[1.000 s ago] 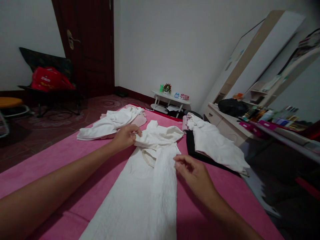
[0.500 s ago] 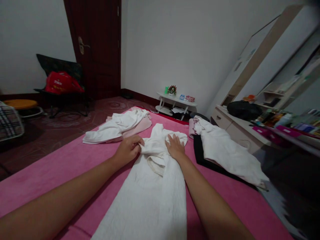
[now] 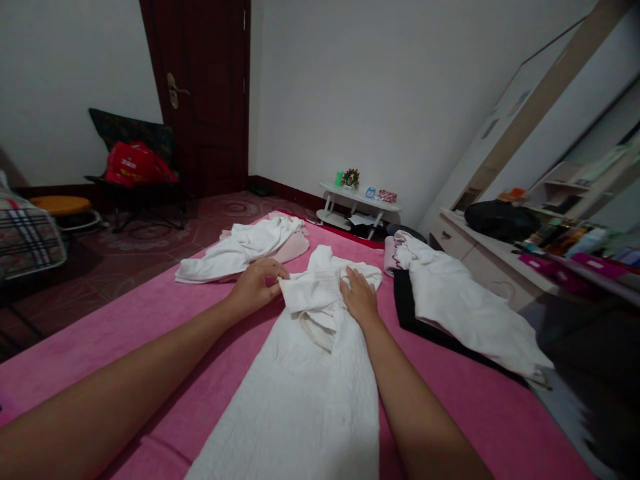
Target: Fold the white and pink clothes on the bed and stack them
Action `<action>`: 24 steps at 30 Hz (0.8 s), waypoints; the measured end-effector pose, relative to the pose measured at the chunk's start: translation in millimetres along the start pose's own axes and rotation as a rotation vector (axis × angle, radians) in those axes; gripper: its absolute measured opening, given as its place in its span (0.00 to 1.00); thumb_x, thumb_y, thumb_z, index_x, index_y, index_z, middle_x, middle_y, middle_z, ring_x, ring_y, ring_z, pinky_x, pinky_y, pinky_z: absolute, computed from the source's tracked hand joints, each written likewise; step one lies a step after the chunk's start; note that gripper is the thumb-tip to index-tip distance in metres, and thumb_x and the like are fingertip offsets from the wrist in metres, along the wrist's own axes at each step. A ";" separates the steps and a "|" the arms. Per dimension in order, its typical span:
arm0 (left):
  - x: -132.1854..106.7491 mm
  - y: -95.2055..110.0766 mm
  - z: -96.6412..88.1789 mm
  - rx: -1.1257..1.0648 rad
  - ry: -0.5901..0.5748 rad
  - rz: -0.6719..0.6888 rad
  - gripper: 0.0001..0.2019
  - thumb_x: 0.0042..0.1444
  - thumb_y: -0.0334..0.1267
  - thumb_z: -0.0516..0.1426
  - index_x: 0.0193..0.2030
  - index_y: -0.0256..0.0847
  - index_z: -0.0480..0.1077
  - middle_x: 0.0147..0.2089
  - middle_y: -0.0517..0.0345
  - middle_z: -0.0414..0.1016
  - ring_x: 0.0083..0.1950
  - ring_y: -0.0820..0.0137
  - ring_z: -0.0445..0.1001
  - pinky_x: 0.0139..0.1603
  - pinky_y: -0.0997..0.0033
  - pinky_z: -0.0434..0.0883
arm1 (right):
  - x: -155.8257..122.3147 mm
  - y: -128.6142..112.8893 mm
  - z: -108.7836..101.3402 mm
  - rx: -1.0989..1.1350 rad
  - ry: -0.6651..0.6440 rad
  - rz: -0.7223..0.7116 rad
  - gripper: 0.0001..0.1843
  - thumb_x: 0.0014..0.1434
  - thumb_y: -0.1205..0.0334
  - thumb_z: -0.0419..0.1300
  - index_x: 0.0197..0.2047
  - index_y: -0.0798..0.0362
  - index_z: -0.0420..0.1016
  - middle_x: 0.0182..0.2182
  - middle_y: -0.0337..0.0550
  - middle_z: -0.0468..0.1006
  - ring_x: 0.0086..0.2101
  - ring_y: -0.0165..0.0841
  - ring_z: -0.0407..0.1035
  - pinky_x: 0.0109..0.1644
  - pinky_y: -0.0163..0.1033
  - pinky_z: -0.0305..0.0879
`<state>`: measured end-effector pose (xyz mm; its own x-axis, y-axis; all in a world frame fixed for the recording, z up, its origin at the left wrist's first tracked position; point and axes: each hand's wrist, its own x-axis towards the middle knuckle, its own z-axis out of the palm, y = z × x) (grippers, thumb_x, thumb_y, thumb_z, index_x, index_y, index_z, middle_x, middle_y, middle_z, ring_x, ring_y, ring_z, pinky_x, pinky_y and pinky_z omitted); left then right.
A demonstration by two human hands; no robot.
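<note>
A long white dress-like garment [image 3: 295, 387] lies lengthwise on the pink bed cover [image 3: 445, 393], its top part folded over into layers. My left hand [image 3: 257, 288] pinches the left edge of the folded part between thumb and fingers. Flat on the right side of the same fold rests my right hand [image 3: 360, 297], fingers spread and pressing the cloth. Below the hands, a loose flap of fabric leaves a small gap in the layers.
Left of the garment lies a white and pale pink clothes pile [image 3: 243, 247]. To the right, white clothing [image 3: 460, 307] lies over a black piece [image 3: 407, 307]. Beyond are a small white table [image 3: 357, 195], a drawer cabinet [image 3: 480, 260] and a chair with a red bag [image 3: 135, 163].
My left hand has drawn the folded edge slightly out to the left, and the fold lies flatter. My right hand stays on the cloth. The whole view has shifted slightly.
</note>
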<state>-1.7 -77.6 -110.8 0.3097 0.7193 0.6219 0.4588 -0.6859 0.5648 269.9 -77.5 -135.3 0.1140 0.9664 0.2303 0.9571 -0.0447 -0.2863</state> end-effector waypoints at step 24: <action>-19.2 122.9 25.0 0.029 -0.623 0.139 0.10 0.57 0.32 0.51 0.34 0.42 0.74 0.28 0.58 0.75 0.28 0.70 0.71 0.29 0.73 0.63 | 7.8 30.0 -4.4 1.081 0.505 0.332 0.27 0.56 0.44 0.44 0.40 0.55 0.73 0.41 0.51 0.79 0.41 0.37 0.75 0.42 0.38 0.69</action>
<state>69.6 -173.0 -66.9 0.7900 0.5590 0.2518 0.3989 -0.7805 0.4813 300.7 -72.5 -138.0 0.6282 0.7317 0.2644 0.1789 0.1948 -0.9644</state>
